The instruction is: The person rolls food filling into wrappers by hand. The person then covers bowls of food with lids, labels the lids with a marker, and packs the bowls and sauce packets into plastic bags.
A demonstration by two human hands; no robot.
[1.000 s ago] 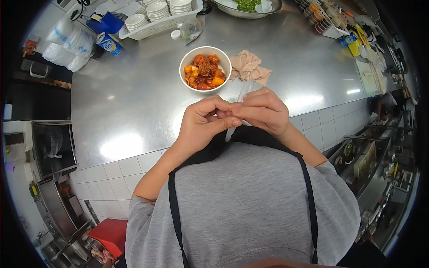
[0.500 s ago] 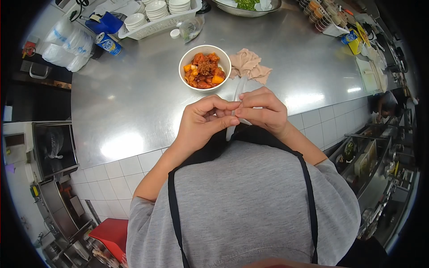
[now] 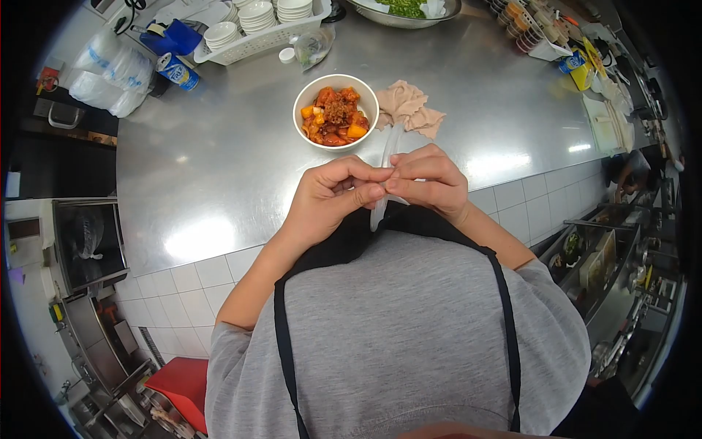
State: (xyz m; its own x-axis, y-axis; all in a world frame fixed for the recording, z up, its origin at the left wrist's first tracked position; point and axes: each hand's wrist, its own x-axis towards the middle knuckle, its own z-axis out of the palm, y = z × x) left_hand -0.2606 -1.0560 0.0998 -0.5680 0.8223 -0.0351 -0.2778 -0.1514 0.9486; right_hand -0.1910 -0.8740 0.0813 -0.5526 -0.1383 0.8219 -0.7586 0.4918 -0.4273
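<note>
Both hands meet just in front of my apron, over the near edge of the steel table. Between them is a translucent plastic lid (image 3: 377, 214), seen almost edge-on; I cannot tell whether it is one or several stacked. My left hand (image 3: 325, 196) pinches its rim from the left with thumb and forefinger. From the other side, my right hand (image 3: 433, 179) pinches it too, fingertips touching the left ones. Beyond them stands a white bowl (image 3: 299, 110) of red-sauced chunks (image 3: 336, 117) with yellow pieces and a minced topping. A crumpled beige cloth (image 3: 409, 106) lies right of the bowl.
A white basket (image 3: 270, 40) of stacked small dishes stands at the back left, near a blue can (image 3: 177, 72) and plastic-wrapped stacks (image 3: 110, 77). A metal bowl (image 3: 409, 20) of chopped greens is at the back. Another person (image 3: 635, 172) is at far right.
My fingers have shifted slightly on the lid, the left thumb drawing a little back and up. The bowl and cloth stay put.
</note>
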